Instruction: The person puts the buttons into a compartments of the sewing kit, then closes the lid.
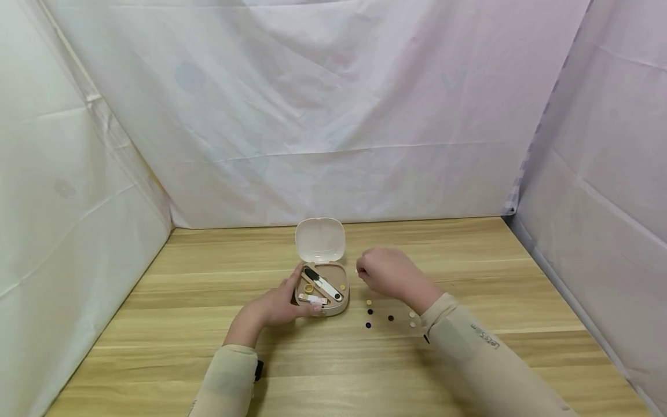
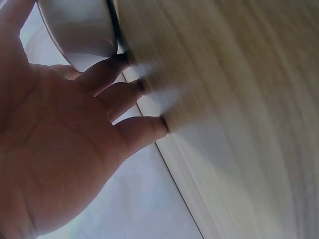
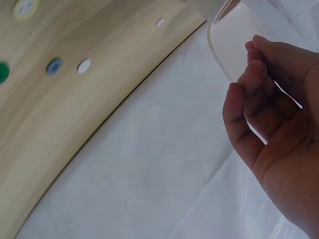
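Note:
A small beige sewing case (image 1: 341,311) stands on the table with its white lid (image 1: 320,240) raised at the back. My left hand (image 1: 281,302) holds the case at its left side, thumb along the front edge and fingers round the left wall. Inside lie a white tool (image 1: 328,288) with a black end, a yellow ring (image 1: 309,288), a white-and-pink piece (image 1: 312,299) and a yellow button (image 1: 343,287). Just right of the case, my right hand (image 1: 388,272) pinches a small pale button (image 1: 356,271), mostly hidden by the fingertips.
Several loose buttons lie right of the case, among them a yellow button (image 1: 369,302), a dark red button (image 1: 391,318) and a dark blue button (image 1: 368,325). A green button (image 3: 3,72) shows in the right wrist view. White cloth (image 1: 333,116) hangs behind the wooden table (image 1: 182,324).

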### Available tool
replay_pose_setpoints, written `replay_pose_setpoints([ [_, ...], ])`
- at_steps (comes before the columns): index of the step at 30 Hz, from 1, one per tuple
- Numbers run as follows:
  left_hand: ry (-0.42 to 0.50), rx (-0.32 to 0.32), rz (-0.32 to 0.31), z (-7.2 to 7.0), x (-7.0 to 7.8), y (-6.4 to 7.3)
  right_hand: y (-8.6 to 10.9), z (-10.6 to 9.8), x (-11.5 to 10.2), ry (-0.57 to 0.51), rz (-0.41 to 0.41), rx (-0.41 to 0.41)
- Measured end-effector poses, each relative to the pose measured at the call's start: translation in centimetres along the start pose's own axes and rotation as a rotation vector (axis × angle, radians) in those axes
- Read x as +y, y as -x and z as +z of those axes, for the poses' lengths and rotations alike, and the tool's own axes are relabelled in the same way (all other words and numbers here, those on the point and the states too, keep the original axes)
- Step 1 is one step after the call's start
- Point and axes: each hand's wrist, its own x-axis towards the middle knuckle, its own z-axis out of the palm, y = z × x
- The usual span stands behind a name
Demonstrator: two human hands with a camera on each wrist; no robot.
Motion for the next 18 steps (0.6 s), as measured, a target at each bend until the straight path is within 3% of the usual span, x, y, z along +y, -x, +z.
replay_pose_setpoints([
  [18,0.012,0.002,0.006,-0.1,-0.2,-0.3,6.0,-0.5,2.6,0.119,0.022,0.030],
])
